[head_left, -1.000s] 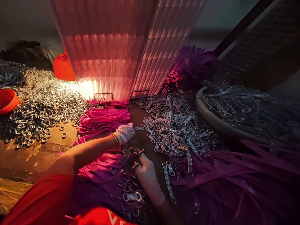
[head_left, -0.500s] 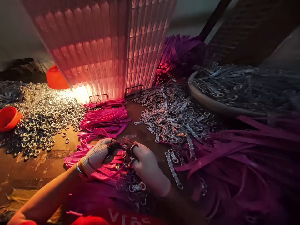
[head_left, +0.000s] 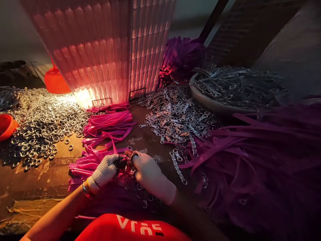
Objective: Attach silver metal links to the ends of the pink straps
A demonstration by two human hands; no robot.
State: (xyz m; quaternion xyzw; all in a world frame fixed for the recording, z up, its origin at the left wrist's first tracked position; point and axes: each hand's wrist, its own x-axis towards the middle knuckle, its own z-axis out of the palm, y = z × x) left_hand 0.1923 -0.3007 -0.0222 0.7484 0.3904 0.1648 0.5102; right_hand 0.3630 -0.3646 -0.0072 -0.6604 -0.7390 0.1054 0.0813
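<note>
My left hand [head_left: 106, 169], in a white dotted glove with dark fingertips, is closed at the centre of the view, near a strip that rises behind it. Beside it on the right, my right hand [head_left: 147, 170] is closed too, its fingertips dark and wrapped. Small metal pieces show between the two hands, but what each one grips is too dark and small to name. Pink strips [head_left: 107, 124] lie in bundles behind and under the hands. Metal links with ringed ends [head_left: 173, 117] are heaped to the right.
Metal rings [head_left: 47, 127] are piled at the left, near an orange cup [head_left: 6, 127] and an orange lamp [head_left: 56, 81]. Ribbed translucent panels [head_left: 100, 63] stand behind. A basin [head_left: 208, 102] of metal pieces and a mass of purple strips [head_left: 250, 167] fill the right.
The view has shifted, showing more of the red shirt below. My hands remain close together, and a pink strip now stands up behind my left hand.
</note>
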